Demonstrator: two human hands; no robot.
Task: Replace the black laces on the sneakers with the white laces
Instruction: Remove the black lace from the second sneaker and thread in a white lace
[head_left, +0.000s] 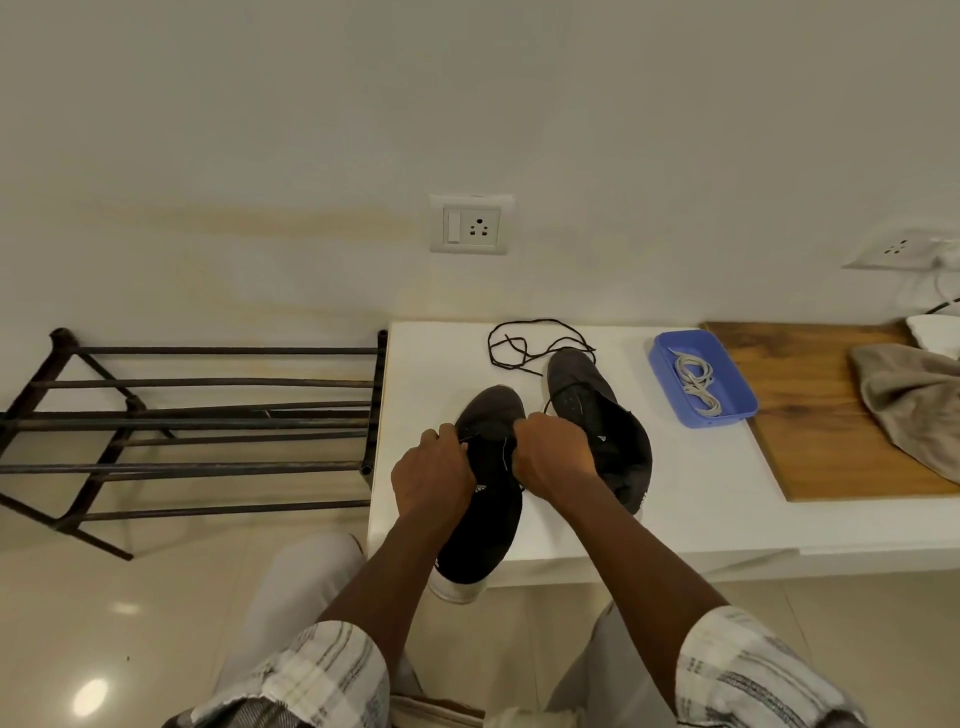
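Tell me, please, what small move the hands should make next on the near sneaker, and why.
Probably draw the black lace out of the next eyelets of the near sneaker. The left hand and right hand both grip at its lacing, so it seems not yet unlaced. A loose lace already lies on the table, and the white laces wait in the blue tray.

You wear a shirt of white cloth checked with grey and dark stripes. Its left sleeve (332, 675) shows at seven o'clock and its right sleeve (753, 670) at five o'clock, each ending near the elbow. Your forearms are bare from the hems to your left hand (431, 478) and right hand (553, 457). Pale grey trousers (306, 587) cover your legs at six o'clock.
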